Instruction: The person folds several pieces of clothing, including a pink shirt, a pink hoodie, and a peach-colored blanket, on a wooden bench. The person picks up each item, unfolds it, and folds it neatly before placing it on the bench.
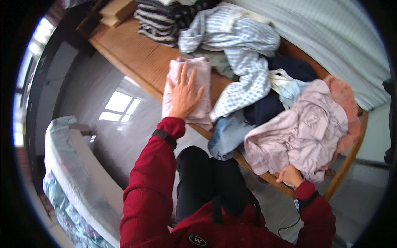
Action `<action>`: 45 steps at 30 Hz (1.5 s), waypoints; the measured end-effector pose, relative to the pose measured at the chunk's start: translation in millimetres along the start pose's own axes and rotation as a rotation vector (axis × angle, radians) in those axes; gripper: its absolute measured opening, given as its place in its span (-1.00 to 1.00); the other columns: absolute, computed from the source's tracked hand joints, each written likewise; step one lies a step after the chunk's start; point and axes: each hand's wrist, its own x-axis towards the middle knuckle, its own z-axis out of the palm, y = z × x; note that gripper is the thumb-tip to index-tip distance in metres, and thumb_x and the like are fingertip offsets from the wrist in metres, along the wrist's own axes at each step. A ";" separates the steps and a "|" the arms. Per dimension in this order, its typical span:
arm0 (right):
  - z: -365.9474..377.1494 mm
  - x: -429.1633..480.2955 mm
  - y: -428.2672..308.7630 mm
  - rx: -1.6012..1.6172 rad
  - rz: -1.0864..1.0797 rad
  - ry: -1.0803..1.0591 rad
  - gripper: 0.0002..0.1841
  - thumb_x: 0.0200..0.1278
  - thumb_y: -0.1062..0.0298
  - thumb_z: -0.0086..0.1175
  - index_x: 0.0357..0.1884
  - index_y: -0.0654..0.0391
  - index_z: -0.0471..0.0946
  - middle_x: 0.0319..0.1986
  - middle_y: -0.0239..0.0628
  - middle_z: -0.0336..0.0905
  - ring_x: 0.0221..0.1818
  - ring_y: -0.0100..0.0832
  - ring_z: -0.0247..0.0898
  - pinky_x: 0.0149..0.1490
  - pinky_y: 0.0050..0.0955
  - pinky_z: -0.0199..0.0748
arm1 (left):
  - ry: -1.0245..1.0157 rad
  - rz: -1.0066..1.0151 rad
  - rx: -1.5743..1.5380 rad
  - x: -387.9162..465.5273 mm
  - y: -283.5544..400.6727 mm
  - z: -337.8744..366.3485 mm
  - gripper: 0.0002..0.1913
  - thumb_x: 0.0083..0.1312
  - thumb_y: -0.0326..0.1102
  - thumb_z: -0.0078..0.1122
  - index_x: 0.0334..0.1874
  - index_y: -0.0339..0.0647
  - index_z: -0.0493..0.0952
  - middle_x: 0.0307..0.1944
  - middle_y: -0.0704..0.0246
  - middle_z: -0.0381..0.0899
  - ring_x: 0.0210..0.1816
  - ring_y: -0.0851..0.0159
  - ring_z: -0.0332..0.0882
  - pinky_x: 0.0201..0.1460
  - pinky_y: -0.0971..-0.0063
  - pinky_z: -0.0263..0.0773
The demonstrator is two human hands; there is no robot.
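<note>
My left hand (pixel 185 94) lies flat, fingers spread, on a folded pink garment (pixel 203 74) at the near edge of a wooden bench (pixel 133 52). To the right, my right hand (pixel 291 176) has its fingers closed at the lower edge of a rumpled pale pink garment (pixel 297 130), which looks gripped there. That garment spreads over the bench's right end, partly on top of a fluffy salmon-coloured item (pixel 344 105). Between my hands, a blue-and-white gingham garment (pixel 248 74) trails toward me, with denim (pixel 226 133) hanging over the edge.
Black-and-white striped knitwear (pixel 158 24) sits farther back, near a cardboard box (pixel 119 11). Dark navy fabric (pixel 266 107) lies in the heap. A pale curtain (pixel 328 40) hangs behind the bench. At left stands a bed or padded seat (pixel 71 186) with floral bedding. A cable (pixel 288 228) dangles by my right sleeve.
</note>
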 end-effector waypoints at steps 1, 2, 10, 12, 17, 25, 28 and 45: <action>0.9 2.4 -0.2 -0.042 0.016 -0.017 -0.76 -0.21 0.41 0.57 -0.65 0.19 0.65 -0.63 -0.24 0.66 -0.54 -0.42 0.59 -0.30 -0.36 0.53 | -0.075 -0.003 0.002 -1.6 0.4 5.0 -0.27 0.29 0.15 0.21 0.50 0.12 0.28 0.61 0.16 -0.04 0.64 0.02 -0.18 0.40 -0.52 -0.13; -0.7 1.3 0.8 -0.022 -0.005 -0.036 -0.76 -0.21 0.41 0.57 -0.64 0.20 0.64 -0.63 -0.22 0.66 -0.54 -0.43 0.58 -0.30 -0.36 0.53 | -0.243 -0.050 0.036 -2.0 0.6 11.2 -0.25 0.28 0.20 0.21 0.52 0.23 0.28 0.62 0.17 -0.06 0.64 0.04 -0.19 0.35 -0.61 -0.14; 3.9 -4.4 -1.5 -0.127 -0.029 0.040 -0.73 -0.27 0.26 0.58 -0.59 0.15 0.69 -0.59 -0.24 0.67 -0.50 -0.36 0.59 -0.29 -0.30 0.50 | -0.295 -0.033 0.120 8.5 -5.2 30.2 -0.25 0.28 0.23 0.21 0.54 0.47 0.20 0.65 0.16 -0.15 0.65 -0.03 -0.27 0.27 -0.70 -0.13; 4.8 -11.4 -8.9 -0.115 -0.067 0.087 -0.77 -0.12 0.27 0.50 -0.50 0.15 0.70 -0.58 -0.26 0.68 -0.48 -0.38 0.61 -0.27 -0.32 0.52 | -0.326 0.010 0.104 -12.0 0.5 20.2 -0.27 0.32 0.19 0.18 0.55 0.41 0.20 0.63 0.07 -0.13 0.64 -0.09 -0.24 0.32 -0.65 -0.11; -38.0 -32.5 -47.7 0.069 -0.338 0.334 -0.86 0.23 0.30 0.29 -0.43 0.11 0.64 -0.56 -0.30 0.66 -0.51 -0.46 0.58 -0.39 -0.36 0.46 | -0.489 0.168 0.047 -66.8 5.2 -29.6 -0.28 0.26 0.13 0.28 0.47 0.13 0.34 0.53 -0.09 0.06 0.55 -0.18 0.04 0.40 -0.36 0.09; -139.3 -26.3 -86.9 -0.223 -0.568 1.321 -0.64 0.08 0.26 0.42 -0.23 0.22 0.49 -0.25 -0.16 0.53 -0.10 -0.14 0.51 0.02 -0.20 0.45 | -0.542 0.104 -0.473 -81.0 20.1 -148.3 -0.64 0.29 -0.32 0.33 0.10 -0.28 0.60 -0.08 0.10 0.74 -0.02 0.15 0.74 0.00 0.35 0.61; -142.4 -15.7 -85.2 -0.345 -0.617 1.252 -0.68 0.09 0.28 0.39 -0.22 0.23 0.55 -0.21 -0.14 0.55 -0.07 -0.09 0.50 0.07 -0.14 0.44 | -0.485 0.161 -0.628 -86.4 46.4 -179.8 -0.68 0.30 -0.38 0.30 0.07 -0.34 0.60 -0.11 0.12 0.74 -0.05 0.17 0.73 0.04 0.35 0.60; -277.6 -234.7 -258.7 0.768 -1.325 0.785 -0.73 0.53 0.26 0.05 0.15 0.11 0.49 -0.10 -0.43 0.60 -0.07 -0.50 0.59 0.00 -0.48 0.59 | -0.307 0.461 -0.924 -59.6 228.3 -191.9 -0.15 0.20 -0.25 0.46 0.48 -0.33 0.20 0.42 -0.02 0.33 0.45 -0.01 0.31 0.48 0.27 0.21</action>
